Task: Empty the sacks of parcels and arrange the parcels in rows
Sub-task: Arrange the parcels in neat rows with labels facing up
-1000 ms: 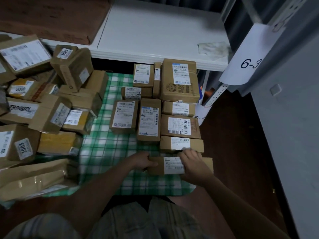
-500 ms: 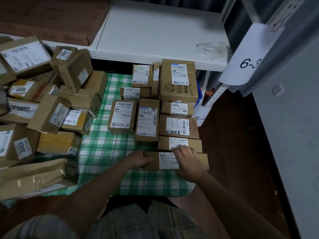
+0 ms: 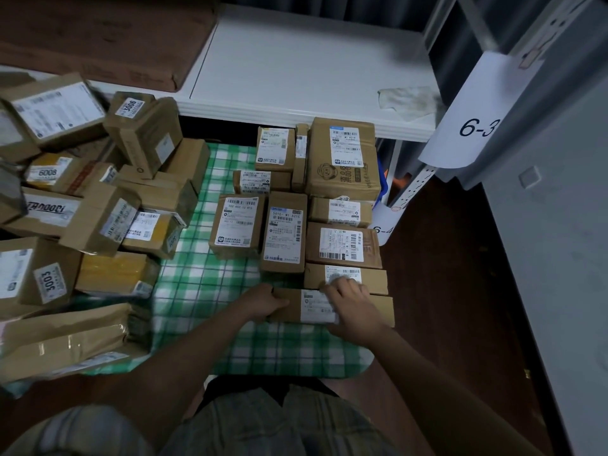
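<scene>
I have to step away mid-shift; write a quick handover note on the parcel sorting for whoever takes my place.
Left hand: grips the left end of the long flat parcel at the near end of the rows.
Right hand: rests on top of the same parcel, fingers reaching onto the next one.
Done: about ten parcels lie in neat rows on the green checked cloth, below the white table.
Left: square off this parcel, then sort the jumbled pile on the left. No sacks are in view.
</scene>
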